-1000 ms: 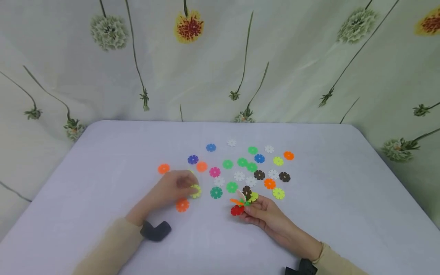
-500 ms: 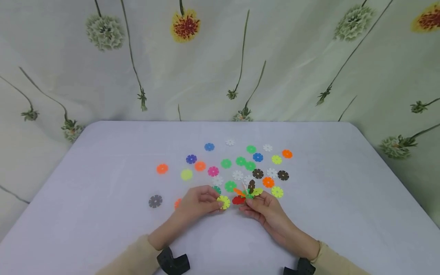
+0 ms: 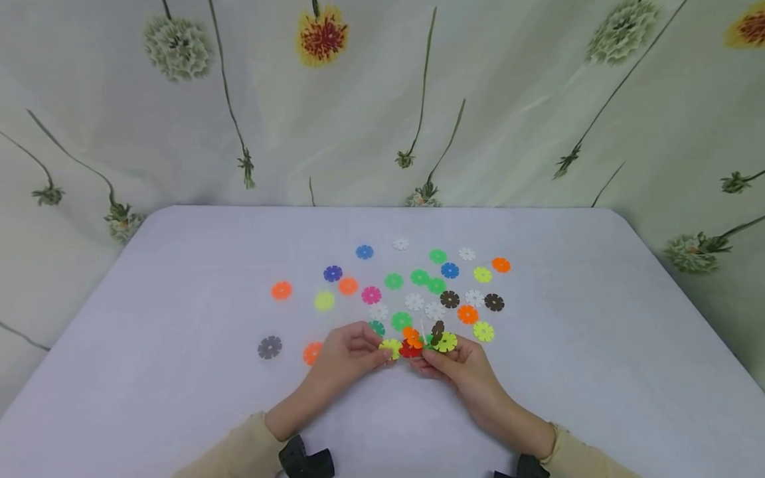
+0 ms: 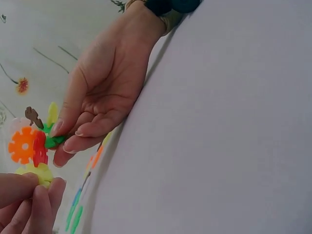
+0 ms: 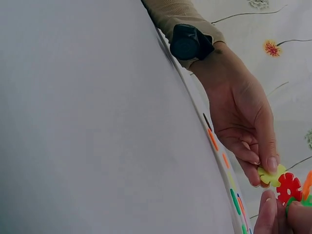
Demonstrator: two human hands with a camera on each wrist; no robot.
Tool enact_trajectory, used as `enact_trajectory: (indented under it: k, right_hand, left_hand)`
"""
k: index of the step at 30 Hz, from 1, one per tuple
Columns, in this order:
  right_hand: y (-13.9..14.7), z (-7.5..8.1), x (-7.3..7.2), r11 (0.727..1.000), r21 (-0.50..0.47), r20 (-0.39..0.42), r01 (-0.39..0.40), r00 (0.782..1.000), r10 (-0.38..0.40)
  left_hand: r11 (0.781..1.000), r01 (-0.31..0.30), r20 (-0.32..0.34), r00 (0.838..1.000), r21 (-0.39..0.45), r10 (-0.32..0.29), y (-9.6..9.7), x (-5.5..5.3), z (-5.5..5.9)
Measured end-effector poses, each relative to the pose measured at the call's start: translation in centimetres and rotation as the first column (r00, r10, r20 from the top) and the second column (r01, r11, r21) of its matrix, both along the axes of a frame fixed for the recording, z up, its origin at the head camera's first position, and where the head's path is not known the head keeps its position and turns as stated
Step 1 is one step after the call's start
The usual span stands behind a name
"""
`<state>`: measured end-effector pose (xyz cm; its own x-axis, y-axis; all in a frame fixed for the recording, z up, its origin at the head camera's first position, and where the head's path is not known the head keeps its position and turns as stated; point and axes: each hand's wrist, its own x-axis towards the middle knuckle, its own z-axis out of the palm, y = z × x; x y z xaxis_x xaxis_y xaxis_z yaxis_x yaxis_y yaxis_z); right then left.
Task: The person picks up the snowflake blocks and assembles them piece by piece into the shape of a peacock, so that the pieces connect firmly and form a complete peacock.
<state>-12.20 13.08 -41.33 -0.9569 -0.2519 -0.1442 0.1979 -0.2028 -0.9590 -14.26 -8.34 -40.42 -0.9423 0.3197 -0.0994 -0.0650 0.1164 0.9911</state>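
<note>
My left hand point(image 3: 349, 355) pinches a yellow notched disc point(image 3: 391, 347) between thumb and fingers. My right hand point(image 3: 472, 382) holds a small cluster of interlocking discs by its green disc point(image 4: 54, 141). Red point(image 5: 289, 187), orange point(image 4: 22, 145), brown point(image 3: 438, 331), yellow point(image 3: 446, 342) and pale point(image 4: 18, 124) discs stick out from that green one at angles. In the right wrist view, the left hand's yellow disc meets the edge of the red disc. Whether their slots are engaged I cannot tell. Both hands are just above the white table point(image 3: 179, 398).
Several loose notched discs lie flat beyond the hands, among them a pink one point(image 3: 371, 295), a purple one point(image 3: 333, 273) and a blue one point(image 3: 364, 252). A grey disc point(image 3: 269, 347) lies to the left. Behind the table hangs a flower-print cloth point(image 3: 358, 133).
My left hand has brought the yellow disc rightward from the table's left side to the cluster's red disc. The right hand has turned the cluster slightly, so the orange disc faces forward more.
</note>
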Motion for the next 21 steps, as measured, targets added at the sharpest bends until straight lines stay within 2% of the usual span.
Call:
enact_trajectory:
  k: [5, 10, 17, 21]
  right_hand:
    - [-0.09, 0.08, 0.10, 0.996, 0.093, -0.020, -0.008, 1.000, 0.009]
    - [-0.15, 0.04, 0.24, 0.989, 0.145, -0.038, -0.011, 0.999, 0.017]
    - [-0.19, 0.09, 0.40, 0.986, 0.161, -0.066, -0.031, 0.997, 0.042]
    - [-0.30, 0.19, 0.51, 0.988, 0.151, -0.064, -0.019, 0.998, 0.029]
  left_hand:
    - [0.999, -0.008, -0.028, 1.000, 0.035, 0.009, 0.06, 0.20, -0.03]
    - [0.999, 0.011, -0.062, 0.998, 0.040, -0.008, 0.18, 0.43, -0.35]
    - [0.998, 0.008, -0.042, 0.999, 0.059, -0.005, 0.24, 0.65, -0.57]
    - [0.996, -0.001, -0.043, 0.999, 0.084, 0.004, 0.41, 0.61, -0.66]
